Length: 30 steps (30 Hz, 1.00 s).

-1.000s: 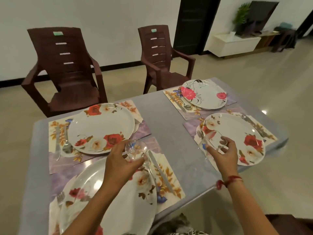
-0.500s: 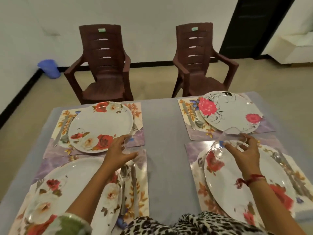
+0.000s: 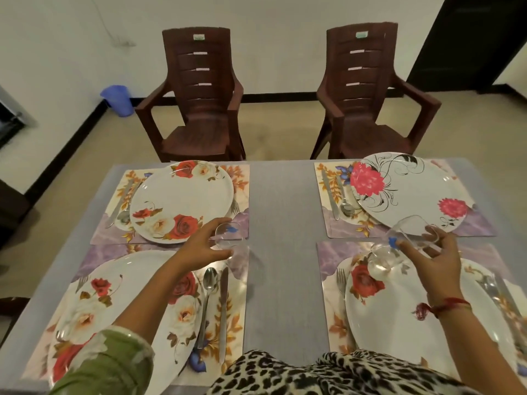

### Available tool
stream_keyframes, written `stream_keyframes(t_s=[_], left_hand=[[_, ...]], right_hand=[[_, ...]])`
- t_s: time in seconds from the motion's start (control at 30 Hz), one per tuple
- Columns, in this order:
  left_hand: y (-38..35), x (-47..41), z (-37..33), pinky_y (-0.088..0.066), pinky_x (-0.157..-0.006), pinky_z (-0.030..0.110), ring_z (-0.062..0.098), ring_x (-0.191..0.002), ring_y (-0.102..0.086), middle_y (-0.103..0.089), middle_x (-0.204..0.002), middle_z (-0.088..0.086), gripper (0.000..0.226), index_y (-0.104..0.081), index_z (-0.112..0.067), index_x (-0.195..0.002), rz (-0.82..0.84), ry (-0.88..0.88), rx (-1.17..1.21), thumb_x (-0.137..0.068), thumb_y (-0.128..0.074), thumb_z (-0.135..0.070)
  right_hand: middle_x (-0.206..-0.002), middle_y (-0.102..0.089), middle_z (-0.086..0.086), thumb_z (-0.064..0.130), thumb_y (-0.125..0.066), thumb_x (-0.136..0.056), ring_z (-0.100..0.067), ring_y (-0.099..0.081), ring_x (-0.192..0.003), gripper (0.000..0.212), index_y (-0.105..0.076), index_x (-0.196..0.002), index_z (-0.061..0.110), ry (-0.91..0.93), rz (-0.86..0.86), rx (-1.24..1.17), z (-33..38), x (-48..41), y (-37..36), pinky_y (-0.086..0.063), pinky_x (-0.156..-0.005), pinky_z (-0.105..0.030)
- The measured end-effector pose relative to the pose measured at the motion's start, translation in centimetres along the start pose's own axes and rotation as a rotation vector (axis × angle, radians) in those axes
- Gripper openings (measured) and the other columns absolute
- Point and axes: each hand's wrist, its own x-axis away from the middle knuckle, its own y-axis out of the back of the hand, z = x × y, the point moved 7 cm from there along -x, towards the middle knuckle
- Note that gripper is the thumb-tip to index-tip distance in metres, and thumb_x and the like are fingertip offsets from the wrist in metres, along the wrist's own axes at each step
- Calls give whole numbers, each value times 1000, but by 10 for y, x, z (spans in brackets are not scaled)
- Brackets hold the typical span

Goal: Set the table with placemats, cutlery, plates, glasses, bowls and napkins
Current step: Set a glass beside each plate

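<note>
**Two hands holding clear glassware over a tabletop [image 3: 285, 252] laid for four.**
Your left hand [image 3: 205, 246] has its fingers [image 3: 209, 228] curled round a clear glass [image 3: 228, 238] at the near right corner of the far-left placemat [image 3: 241, 181], just beside the far-left plate [image 3: 182, 201]. Your right hand [image 3: 433, 263] grips tilted glassware [image 3: 382, 259] above the far edge of the near-right plate [image 3: 399, 323]. Whether it is one piece or two cannot be told.

Bare grey table strip [image 3: 282, 223] down the middle, plates [image 3: 182, 201], cutlery [image 3: 224, 303] and placemats [image 3: 242, 178] close on either side
</note>
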Motion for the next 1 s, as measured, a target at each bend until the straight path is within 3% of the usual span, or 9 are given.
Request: stream_keyframes(t_s=[0.1, 0.2, 0.27, 0.4, 0.5, 0.67, 0.73, 0.87, 1.0], left_hand=[[-1, 0, 3, -44, -104, 39, 10, -122, -48, -49, -136, -4, 76, -40, -27, -138, -1, 13, -14, -73, -78, -22], [4, 4, 3, -36, -107, 38, 16, -135, -34, -29, -152, -4, 94, -21, -33, -146, -47, 22, -113, -72, -79, -33], [10, 13, -8, -33, -106, 40, 13, -134, -29, -23, -153, -6, 96, -19, -37, -146, -155, -10, -148, -70, -78, -40], [9, 42, -39, -36, -102, 33, 9, -126, -37, -37, -140, -9, 77, -32, -38, -138, -435, -104, -28, -70, -69, -40], [-6, 55, -61, -39, -93, 17, 6, -116, -47, -46, -127, -12, 58, -39, -45, -125, -538, -190, 29, -73, -66, -36], [-50, 44, -95, -48, -88, 15, -1, -107, -55, -56, -120, -8, 50, -45, -53, -114, -485, -346, 70, -77, -65, -27], [-69, 35, -100, -47, -93, 17, 3, -109, -56, -56, -119, -12, 50, -47, -54, -113, -447, -387, 66, -80, -67, -23], [-104, 18, -103, -45, -92, 12, -5, -109, -54, -54, -118, -18, 57, -48, -53, -112, -377, -371, 70, -82, -69, -10], [-132, 10, -104, -43, -89, 5, -13, -106, -52, -57, -116, -6, 51, -49, -43, -112, -315, -325, 72, -81, -69, -7]], right_hand=[[-133, -47, -6, 17, -78, -74, -26, -50, -114, 64, -45, -128, 20, -2, -5, 9, -6, 1, 6, -45, -85, -36], [-131, -48, -5, 18, -78, -73, -27, -50, -115, 64, -46, -128, 20, -5, -21, 15, -9, 1, 12, -46, -87, -38], [-130, -49, -4, 18, -78, -74, -26, -49, -115, 63, -46, -127, 21, -6, -41, 4, -10, 1, 16, -46, -89, -40], [-129, -50, -7, 18, -78, -74, -25, -49, -112, 61, -47, -126, 22, 6, -51, -18, -12, 5, 20, -44, -87, -37], [-126, -49, -4, 21, -79, -72, -23, -48, -110, 64, -46, -126, 21, 8, -75, -39, -12, 7, 28, -45, -87, -37], [-123, -50, -2, 22, -82, -70, -20, -49, -108, 63, -48, -123, 18, 40, -148, -30, -9, -3, 60, -43, -82, -25], [-124, -51, -4, 28, -85, -65, -21, -51, -107, 70, -48, -124, 17, 45, -190, -9, -11, -9, 80, -45, -84, -29], [-124, -51, -8, 35, -82, -62, -22, -53, -103, 67, -49, -119, 21, 47, -294, 44, -17, -29, 134, -48, -82, -35], [-124, -49, -10, 33, -81, -57, -23, -52, -98, 72, -50, -119, 16, 13, -343, 114, -26, -60, 170, -42, -80, -29]])
